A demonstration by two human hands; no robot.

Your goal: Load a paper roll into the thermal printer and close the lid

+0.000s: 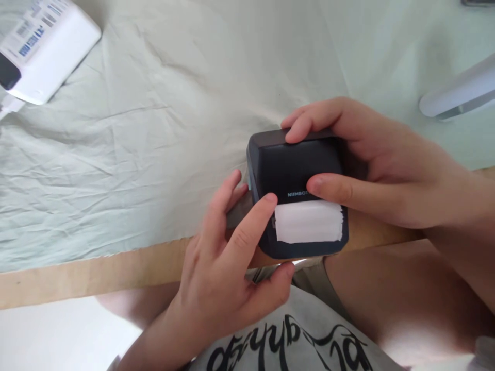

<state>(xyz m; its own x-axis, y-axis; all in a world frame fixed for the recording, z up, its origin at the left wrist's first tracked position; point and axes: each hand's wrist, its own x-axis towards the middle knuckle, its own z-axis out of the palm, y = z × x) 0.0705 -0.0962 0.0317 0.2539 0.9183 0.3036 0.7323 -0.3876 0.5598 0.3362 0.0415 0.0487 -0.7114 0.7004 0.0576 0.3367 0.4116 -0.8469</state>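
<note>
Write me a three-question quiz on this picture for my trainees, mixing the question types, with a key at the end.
1. Multiple choice: What does the right hand hold?
a) the white tube
b) the black device
c) the wooden edge

2. True or false: The white box at the upper left bears a printed label.

3. Short answer: On the black device, which lies nearer the person's body, the white patch or the lettering?

Key:
1. b
2. True
3. The white patch
</note>
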